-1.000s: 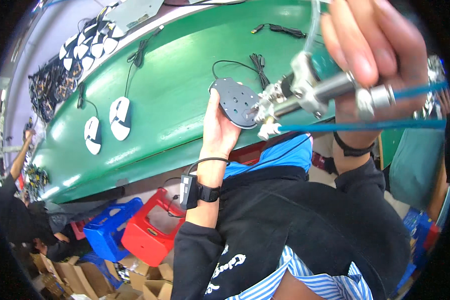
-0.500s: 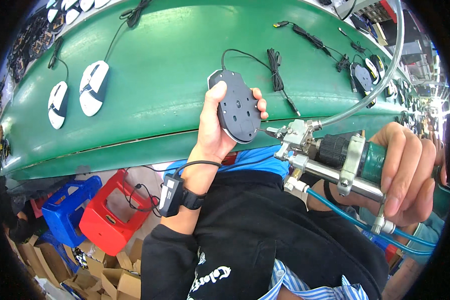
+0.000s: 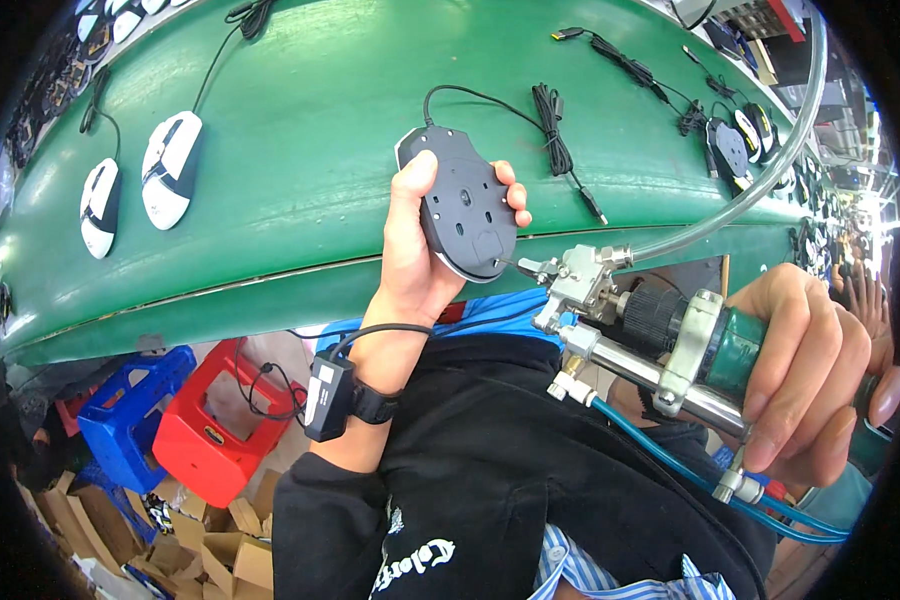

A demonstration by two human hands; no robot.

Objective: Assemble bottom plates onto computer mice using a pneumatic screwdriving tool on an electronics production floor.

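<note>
A black computer mouse (image 3: pixel 475 215) is turned underside up in my left hand (image 3: pixel 413 255). My thumb presses its left edge and my fingers wrap round the right edge. Several screw holes show in its base, and its cable trails off the far end to a tied bundle (image 3: pixel 552 128). My right hand (image 3: pixel 808 365) is closed round the green-bodied power screwdriver (image 3: pixel 660 335), which lies sideways with its metal head toward the mouse. The driver's thin tip meets the mouse's base at its near right edge; whether it turns a screw cannot be seen.
White-and-black mice (image 3: pixel 173 170) lie on the green conveyor belt (image 3: pixel 310 150) at left, more mice (image 3: pixel 730 150) at far right. A clear hose (image 3: pixel 760 195) and blue air tubes (image 3: pixel 660 455) run from the driver. Red (image 3: pixel 215 425) and blue stools (image 3: pixel 135 415) stand lower left, above cardboard boxes.
The view has shifted slightly, moving the belt and mice leftward in the picture. My left hand still holds the mouse, and the screwdriver tip remains at its near right edge.
</note>
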